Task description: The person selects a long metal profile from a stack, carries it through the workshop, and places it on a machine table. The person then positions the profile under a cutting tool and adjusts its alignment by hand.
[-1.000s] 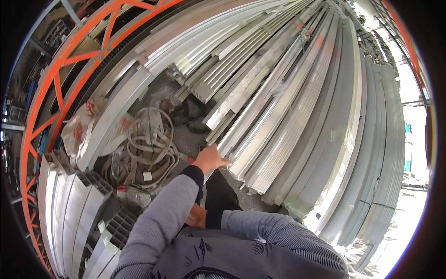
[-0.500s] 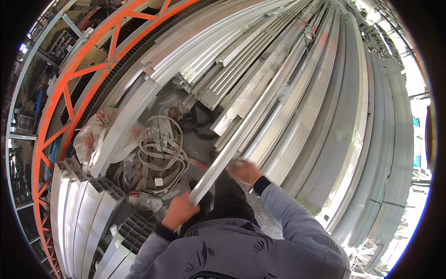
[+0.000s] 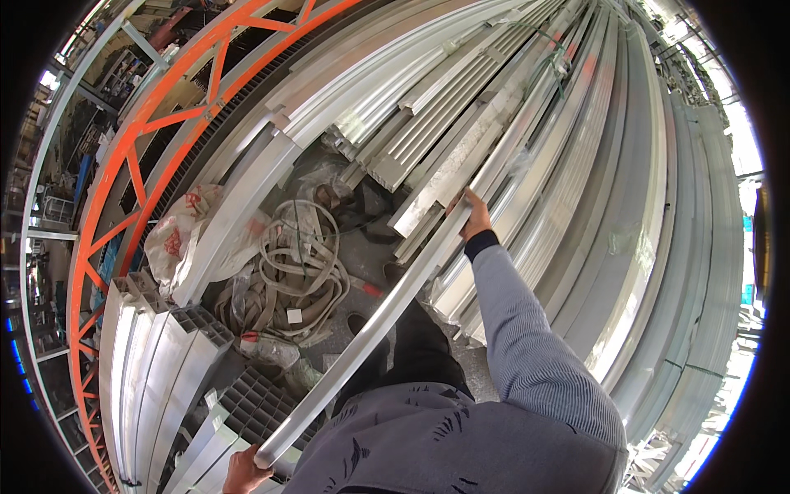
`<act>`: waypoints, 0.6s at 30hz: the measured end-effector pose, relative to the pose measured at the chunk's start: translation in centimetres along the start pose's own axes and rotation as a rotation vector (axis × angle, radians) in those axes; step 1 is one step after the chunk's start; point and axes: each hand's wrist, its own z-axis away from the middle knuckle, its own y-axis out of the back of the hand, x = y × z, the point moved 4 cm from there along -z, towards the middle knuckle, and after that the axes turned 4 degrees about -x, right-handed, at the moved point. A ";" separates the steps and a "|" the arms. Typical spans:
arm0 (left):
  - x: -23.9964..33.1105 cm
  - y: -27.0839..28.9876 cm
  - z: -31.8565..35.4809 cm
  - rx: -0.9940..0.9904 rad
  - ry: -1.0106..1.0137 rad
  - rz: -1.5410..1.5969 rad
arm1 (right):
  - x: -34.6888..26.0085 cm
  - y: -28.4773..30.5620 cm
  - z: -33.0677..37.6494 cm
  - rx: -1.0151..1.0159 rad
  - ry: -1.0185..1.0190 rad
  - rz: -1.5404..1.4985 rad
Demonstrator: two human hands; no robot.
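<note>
A long silvery metal profile (image 3: pixel 362 350) slants across the front of my body, from the lower left up toward the stacked lengths. Its near end sits in my left hand (image 3: pixel 243 473), whose fingers close round the tip beside a bundle of square tubes (image 3: pixel 251 403). Farther along the same profile, my right hand (image 3: pixel 475 217) grips it from the right with the arm stretched forward. The profile's far end merges with the pile (image 3: pixel 568 247) of similar long metal lengths, so I cannot tell where it stops.
Coiled pale straps (image 3: pixel 300 272) lie on the floor at left, next to a white sack (image 3: pixel 185 226). More bundled box profiles (image 3: pixel 152 362) stand at the lower left. An orange lattice frame (image 3: pixel 136 177) runs along the left side. Pale sheeted bundles (image 3: pixel 699 247) fill the right.
The profile has slid toward me and lower left, its near end now by the square tubes. My left hand moved down-left with it; my right hand reached forward and now grips farther along.
</note>
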 end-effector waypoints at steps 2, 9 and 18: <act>-0.6 0.5 0.2 -0.171 -0.025 -0.080 | 1.4 -0.4 1.9 -0.075 -0.013 -0.006; 6.4 7.9 -9.0 -0.396 0.003 0.023 | 9.2 -2.9 13.0 -0.067 -0.153 0.005; 45.9 4.2 -36.5 -0.288 -0.557 0.263 | 23.0 -6.5 29.2 -0.183 -0.666 0.015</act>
